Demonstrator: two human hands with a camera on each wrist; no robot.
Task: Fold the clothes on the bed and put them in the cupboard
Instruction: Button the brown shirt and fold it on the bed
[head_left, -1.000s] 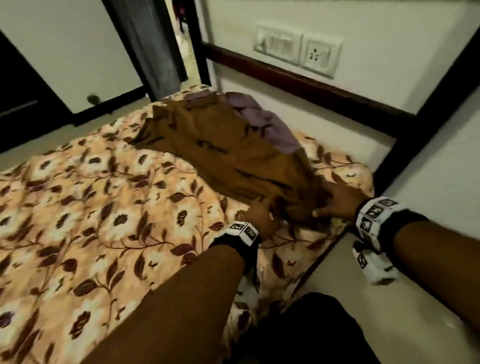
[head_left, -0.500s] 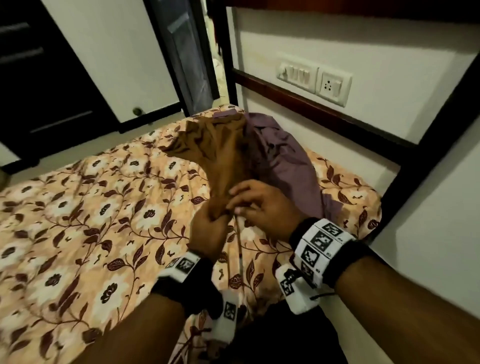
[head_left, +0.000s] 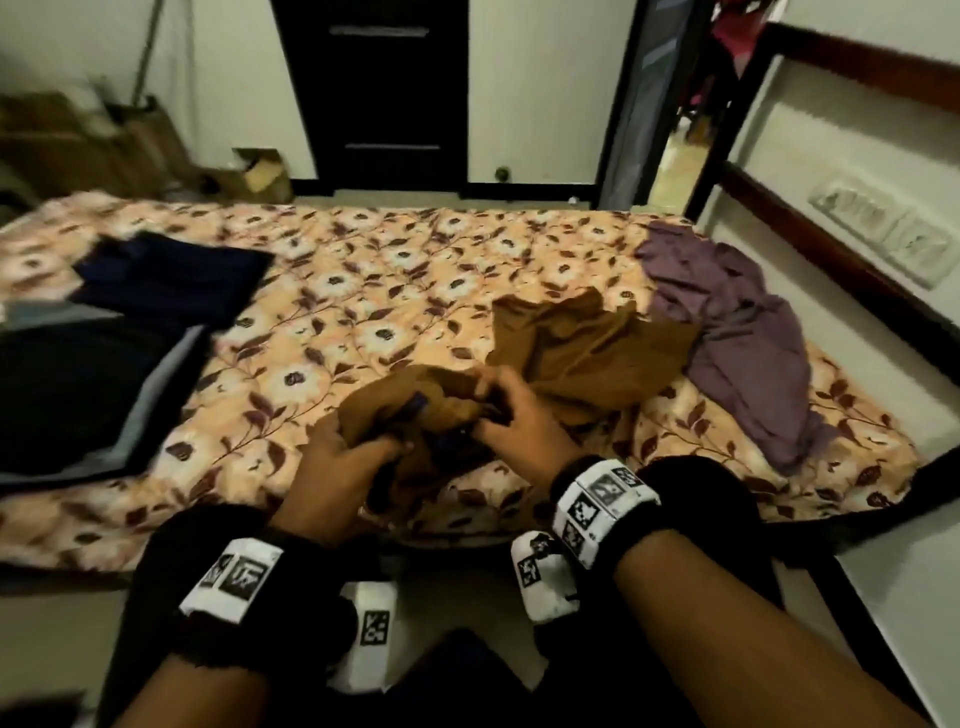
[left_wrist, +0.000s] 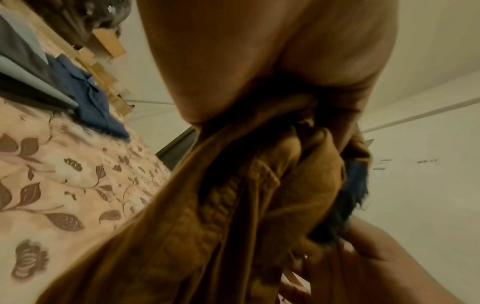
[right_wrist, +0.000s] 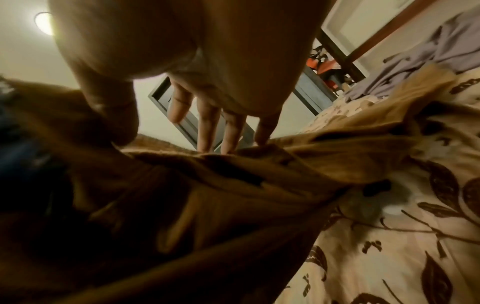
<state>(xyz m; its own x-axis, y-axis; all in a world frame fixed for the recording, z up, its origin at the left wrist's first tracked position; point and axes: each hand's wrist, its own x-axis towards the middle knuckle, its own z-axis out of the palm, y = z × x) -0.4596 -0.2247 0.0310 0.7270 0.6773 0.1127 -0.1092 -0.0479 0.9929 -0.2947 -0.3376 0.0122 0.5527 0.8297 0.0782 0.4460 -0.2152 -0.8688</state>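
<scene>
A brown garment (head_left: 582, 343) lies bunched on the floral bed (head_left: 363, 291), its near end gathered at the bed's front edge. My left hand (head_left: 353, 457) grips that gathered end, and in the left wrist view the brown garment (left_wrist: 233, 195) fills the middle, bunched in my fist. My right hand (head_left: 509, 410) pinches the same cloth just to the right; the right wrist view shows its fingers (right_wrist: 215, 127) pressing into the brown garment (right_wrist: 233, 185). A purple garment (head_left: 748, 338) lies crumpled at the bed's right side, unfolded.
Folded dark blue (head_left: 171, 280) and black-and-grey clothes (head_left: 78, 395) sit on the bed's left side. A dark cupboard door (head_left: 379, 93) stands beyond the bed. Cardboard boxes (head_left: 260, 176) are at the back left. A wall with switches (head_left: 883, 228) borders the right.
My view has swung left to face the whole bed. The brown garment has been pulled off the purple one toward the front edge, and both hands have come together on its near end.
</scene>
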